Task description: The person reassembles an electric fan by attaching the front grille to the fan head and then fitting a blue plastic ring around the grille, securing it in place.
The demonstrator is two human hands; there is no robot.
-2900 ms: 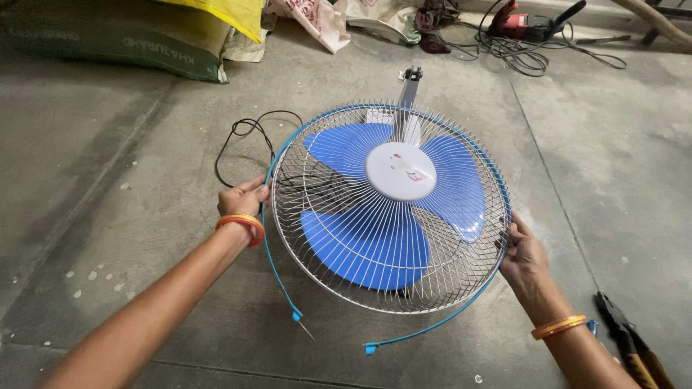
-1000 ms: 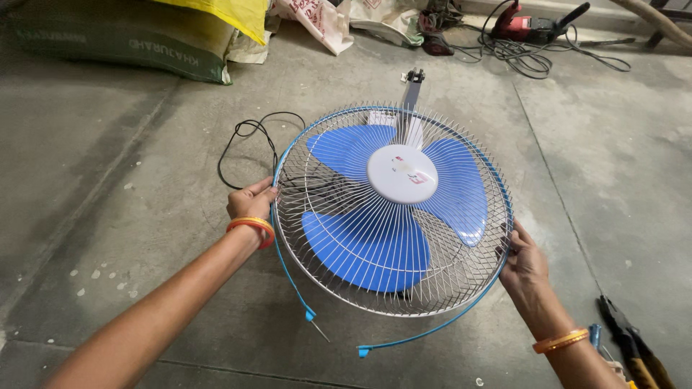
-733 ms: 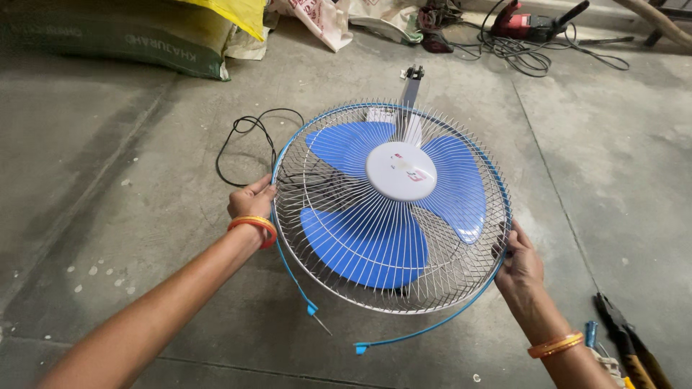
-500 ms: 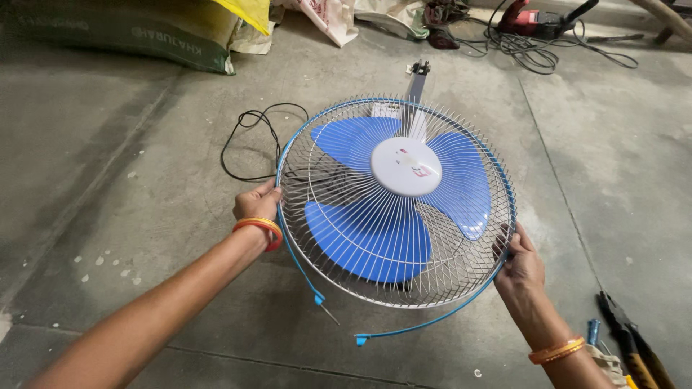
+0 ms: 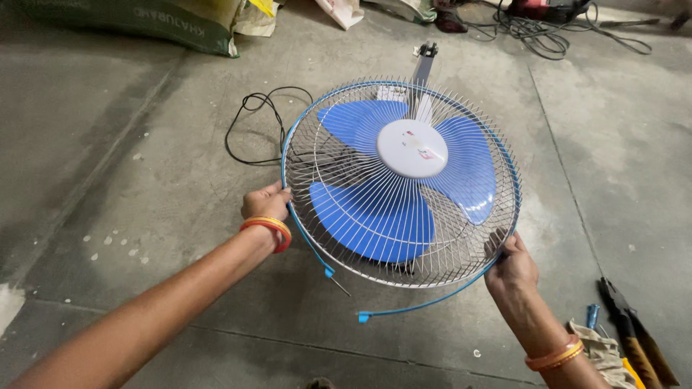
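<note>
Grey concrete floor (image 5: 108,144) fills most of what I see, with a green sack (image 5: 130,21) lying along its far edge and a tangle of black cables (image 5: 548,29) in the far right corner. On the floor in the middle lies the fan (image 5: 401,180), face up, its wire guard (image 5: 360,216) domed over three blue blades (image 5: 375,220) and a white hub (image 5: 411,148). A blue rim band (image 5: 432,302) runs round the guard; on the near side it has sprung loose, its two ends apart and hanging clear of the wires. A grey stem (image 5: 424,68) sticks out at the far side, and a black cord (image 5: 252,130) loops on the floor to the left. My left hand (image 5: 265,203) is closed on the left edge of the guard where the band passes, an orange bangle (image 5: 268,229) on the wrist. My right hand (image 5: 510,263) grips the guard's lower right edge, fingers curled round the band. Near the right wrist lie pliers (image 5: 634,331) and a small blue-handled tool (image 5: 592,315) beside a rag (image 5: 602,349)
</note>
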